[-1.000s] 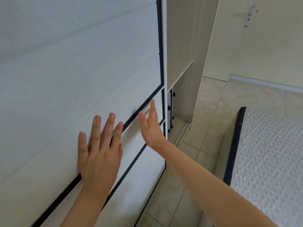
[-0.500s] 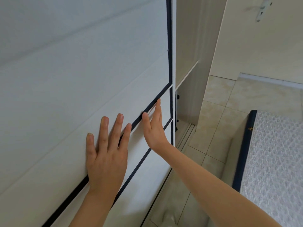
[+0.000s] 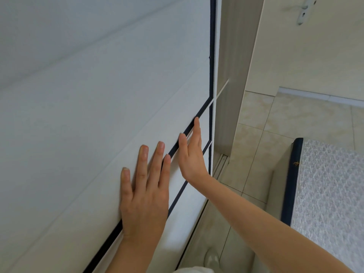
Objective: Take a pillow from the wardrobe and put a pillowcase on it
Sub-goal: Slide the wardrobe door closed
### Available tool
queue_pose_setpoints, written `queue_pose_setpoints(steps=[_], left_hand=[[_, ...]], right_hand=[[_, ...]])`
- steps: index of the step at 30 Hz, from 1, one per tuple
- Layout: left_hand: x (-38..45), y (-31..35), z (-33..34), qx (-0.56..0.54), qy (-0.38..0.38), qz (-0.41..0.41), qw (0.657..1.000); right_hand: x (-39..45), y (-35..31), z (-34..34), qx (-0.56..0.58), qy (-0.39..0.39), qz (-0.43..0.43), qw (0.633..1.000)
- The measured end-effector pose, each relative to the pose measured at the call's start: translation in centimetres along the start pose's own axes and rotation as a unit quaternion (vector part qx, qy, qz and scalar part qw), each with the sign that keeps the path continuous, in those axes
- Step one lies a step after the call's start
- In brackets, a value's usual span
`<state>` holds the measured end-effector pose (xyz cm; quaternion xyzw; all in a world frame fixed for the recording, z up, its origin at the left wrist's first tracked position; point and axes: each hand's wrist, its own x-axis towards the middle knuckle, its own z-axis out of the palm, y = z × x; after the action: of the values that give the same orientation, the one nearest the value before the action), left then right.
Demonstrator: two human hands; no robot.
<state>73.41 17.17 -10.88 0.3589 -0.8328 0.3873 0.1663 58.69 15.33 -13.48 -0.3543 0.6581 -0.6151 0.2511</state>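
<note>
A white sliding wardrobe door [image 3: 94,99] with dark blue trim fills the left of the view. My left hand [image 3: 144,192] lies flat against it, fingers spread. My right hand [image 3: 192,152] presses its palm on the door near the right edge, fingers straight. Past the door's edge only a narrow strip of the wardrobe's pale wood interior [image 3: 224,56] with a shelf edge shows. No pillow or pillowcase is in view.
A floor track [image 3: 221,163] runs under the door. Beige tiles [image 3: 256,146] cover the floor. A mattress [image 3: 331,194] with a dark blue border stands at the right. A cream door with a handle [image 3: 304,10] is at the upper right.
The wardrobe door has slid to the right with both hands flat on it. The open gap showing the interior has narrowed to a thin strip.
</note>
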Motion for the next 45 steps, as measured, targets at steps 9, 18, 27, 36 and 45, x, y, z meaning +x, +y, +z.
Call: queue_pose_setpoints(steps=[9,18,27,36,45], left_hand=[[7.0,4.6,1.8,-0.026,-0.016,-0.011,0.999],[14.3,9.4,4.4,-0.002,-0.026,-0.011,1.0],[22.2,14.7,6.7,-0.031,-0.064,-0.023,0.997],[28.8,18.5,8.5,-0.041,-0.093,-0.018,0.995],[32.3,21.2,10.0,-0.044,-0.084,-0.001,0.995]], right_hand=[[7.1,1.1,-3.7,-0.002,0.027,-0.015,1.0],[14.9,2.5,-8.6,0.009,0.011,-0.018,1.0],[23.2,3.9,-13.3,0.01,0.004,-0.014,1.0],[29.6,4.4,-16.9,0.011,-0.002,0.001,1.0],[34.1,5.8,-19.2,0.029,0.021,0.002,0.999]])
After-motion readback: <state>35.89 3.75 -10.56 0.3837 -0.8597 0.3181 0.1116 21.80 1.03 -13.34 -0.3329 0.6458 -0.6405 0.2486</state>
